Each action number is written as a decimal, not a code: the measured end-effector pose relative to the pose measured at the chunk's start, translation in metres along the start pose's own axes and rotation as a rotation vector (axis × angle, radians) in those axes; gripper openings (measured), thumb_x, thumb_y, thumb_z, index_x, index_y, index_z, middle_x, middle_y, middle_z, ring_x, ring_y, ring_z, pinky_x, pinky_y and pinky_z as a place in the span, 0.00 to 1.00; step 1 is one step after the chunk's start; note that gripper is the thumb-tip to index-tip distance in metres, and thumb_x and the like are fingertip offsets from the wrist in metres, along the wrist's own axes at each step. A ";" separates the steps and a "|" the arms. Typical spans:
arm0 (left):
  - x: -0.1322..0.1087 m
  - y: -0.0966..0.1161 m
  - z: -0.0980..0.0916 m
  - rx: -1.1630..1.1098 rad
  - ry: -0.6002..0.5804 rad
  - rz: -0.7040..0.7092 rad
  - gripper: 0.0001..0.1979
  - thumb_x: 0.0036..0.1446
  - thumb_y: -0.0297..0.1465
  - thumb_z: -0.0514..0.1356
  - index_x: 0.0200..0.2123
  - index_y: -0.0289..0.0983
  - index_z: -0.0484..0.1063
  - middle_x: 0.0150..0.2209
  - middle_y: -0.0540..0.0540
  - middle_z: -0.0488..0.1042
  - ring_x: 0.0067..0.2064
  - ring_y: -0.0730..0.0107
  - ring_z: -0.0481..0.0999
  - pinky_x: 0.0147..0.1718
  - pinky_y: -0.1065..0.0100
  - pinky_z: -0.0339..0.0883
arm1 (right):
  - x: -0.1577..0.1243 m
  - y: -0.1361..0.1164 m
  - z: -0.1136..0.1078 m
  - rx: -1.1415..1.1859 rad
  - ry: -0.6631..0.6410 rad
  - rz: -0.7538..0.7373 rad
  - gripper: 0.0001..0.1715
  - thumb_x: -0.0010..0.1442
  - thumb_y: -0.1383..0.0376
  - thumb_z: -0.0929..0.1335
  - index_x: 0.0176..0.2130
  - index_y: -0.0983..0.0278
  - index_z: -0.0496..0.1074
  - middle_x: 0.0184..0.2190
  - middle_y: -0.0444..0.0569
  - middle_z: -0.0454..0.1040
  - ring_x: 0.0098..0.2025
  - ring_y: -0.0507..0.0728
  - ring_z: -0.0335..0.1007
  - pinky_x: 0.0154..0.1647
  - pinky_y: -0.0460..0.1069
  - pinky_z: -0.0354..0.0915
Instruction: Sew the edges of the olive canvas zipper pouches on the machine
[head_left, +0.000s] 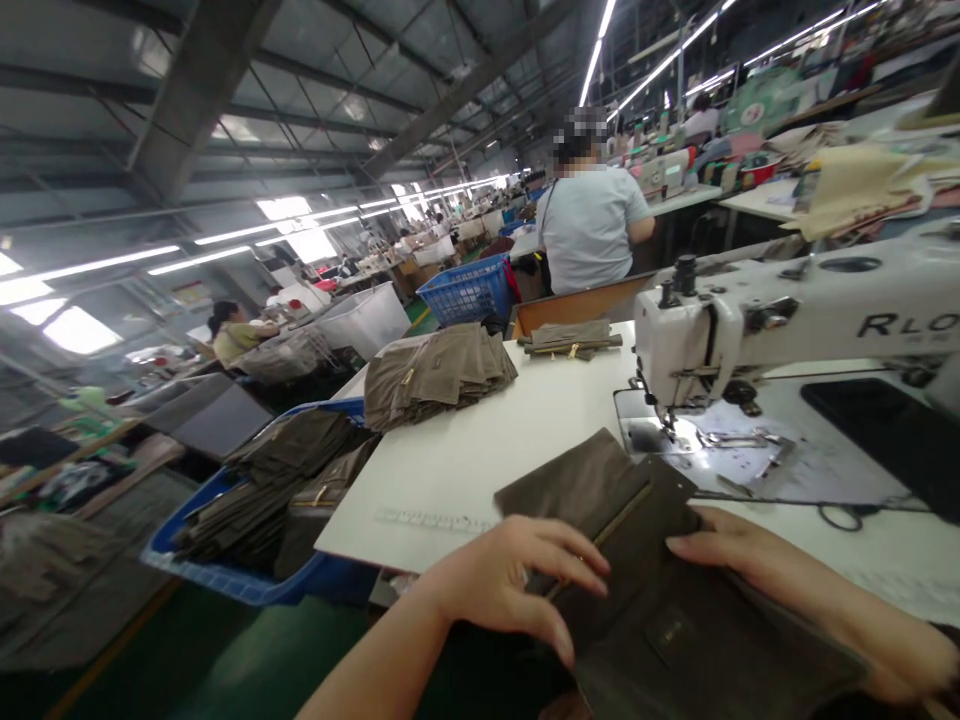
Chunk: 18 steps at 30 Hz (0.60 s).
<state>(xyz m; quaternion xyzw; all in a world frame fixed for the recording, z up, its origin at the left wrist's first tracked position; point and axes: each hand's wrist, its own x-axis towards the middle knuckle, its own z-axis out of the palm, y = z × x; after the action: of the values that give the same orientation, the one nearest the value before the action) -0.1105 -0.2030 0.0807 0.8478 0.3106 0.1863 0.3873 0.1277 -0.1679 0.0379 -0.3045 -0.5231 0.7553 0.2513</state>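
Left hand (pixel 510 585) and right hand (pixel 739 560) are lying flat, uncurled, pressing the olive fabric piece (pixel 667 640), clasping nothing. Blue bin (pixel 225 583) left of them is holding stacked fabric pieces (pixel 281 465).

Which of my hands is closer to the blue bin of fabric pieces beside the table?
Left. The left hand rests on the dark fabric piece at the near edge of the table, just right of the blue bin. The right hand lies farther right on the same piece.

I am reading the black letters "RLO" on my white sewing machine (pixel 795 310), running off the frame's edge. The table's ruler strip (pixel 435 520) is showing marks too small to read.
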 end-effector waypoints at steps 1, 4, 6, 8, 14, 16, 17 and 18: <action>0.005 0.002 0.000 0.069 0.117 -0.065 0.26 0.48 0.47 0.59 0.47 0.37 0.68 0.50 0.41 0.67 0.51 0.63 0.67 0.51 0.67 0.59 | -0.003 -0.002 0.002 0.022 0.011 0.027 0.21 0.52 0.59 0.65 0.44 0.66 0.71 0.34 0.52 0.74 0.33 0.59 0.71 0.38 0.55 0.67; 0.020 0.011 0.003 0.281 0.282 -0.181 0.32 0.48 0.36 0.63 0.55 0.38 0.58 0.55 0.41 0.60 0.56 0.60 0.60 0.55 0.62 0.55 | -0.012 -0.012 0.008 0.031 0.066 -0.014 0.23 0.51 0.59 0.66 0.47 0.65 0.68 0.35 0.51 0.73 0.34 0.58 0.71 0.38 0.54 0.67; 0.026 0.020 0.004 0.363 0.250 -0.166 0.31 0.50 0.30 0.60 0.57 0.39 0.53 0.55 0.43 0.61 0.55 0.63 0.62 0.54 0.63 0.56 | -0.017 -0.019 0.012 -0.059 0.102 -0.151 0.23 0.51 0.60 0.66 0.48 0.64 0.68 0.37 0.49 0.73 0.37 0.57 0.69 0.40 0.53 0.66; 0.026 0.031 -0.001 0.461 0.234 -0.144 0.30 0.50 0.26 0.57 0.57 0.40 0.52 0.54 0.44 0.63 0.53 0.65 0.64 0.53 0.65 0.58 | -0.020 -0.027 0.013 -0.207 0.137 -0.315 0.20 0.54 0.61 0.65 0.48 0.61 0.68 0.39 0.47 0.72 0.40 0.56 0.68 0.43 0.52 0.64; 0.029 0.056 -0.043 0.491 0.038 -0.155 0.23 0.54 0.23 0.52 0.54 0.41 0.57 0.44 0.50 0.72 0.42 0.71 0.73 0.43 0.73 0.64 | -0.025 -0.045 0.007 -0.777 0.373 -0.685 0.09 0.56 0.64 0.64 0.34 0.61 0.74 0.44 0.50 0.66 0.49 0.57 0.59 0.48 0.51 0.58; 0.038 0.053 -0.054 0.323 -0.111 -0.163 0.18 0.54 0.25 0.53 0.49 0.41 0.63 0.43 0.52 0.72 0.41 0.72 0.72 0.42 0.75 0.63 | -0.023 -0.047 0.006 -0.761 0.277 -0.603 0.09 0.57 0.64 0.64 0.31 0.62 0.74 0.40 0.49 0.69 0.43 0.56 0.63 0.43 0.49 0.60; 0.043 0.048 -0.057 0.231 -0.186 -0.188 0.16 0.55 0.27 0.54 0.48 0.40 0.64 0.43 0.51 0.72 0.41 0.71 0.71 0.42 0.75 0.63 | -0.021 -0.047 0.006 -0.735 0.214 -0.535 0.11 0.57 0.63 0.64 0.30 0.63 0.74 0.35 0.48 0.71 0.38 0.54 0.65 0.39 0.47 0.61; 0.049 0.042 -0.057 0.134 -0.244 -0.225 0.15 0.55 0.30 0.55 0.47 0.38 0.66 0.42 0.50 0.72 0.42 0.69 0.71 0.41 0.74 0.63 | -0.018 -0.046 0.007 -0.719 0.172 -0.475 0.12 0.57 0.63 0.63 0.28 0.64 0.73 0.30 0.46 0.71 0.33 0.53 0.66 0.35 0.46 0.61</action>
<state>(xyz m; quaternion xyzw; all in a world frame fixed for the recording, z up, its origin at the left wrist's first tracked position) -0.0900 -0.1608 0.1527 0.8480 0.3659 0.0165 0.3831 0.1384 -0.1700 0.0870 -0.3055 -0.7854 0.4184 0.3388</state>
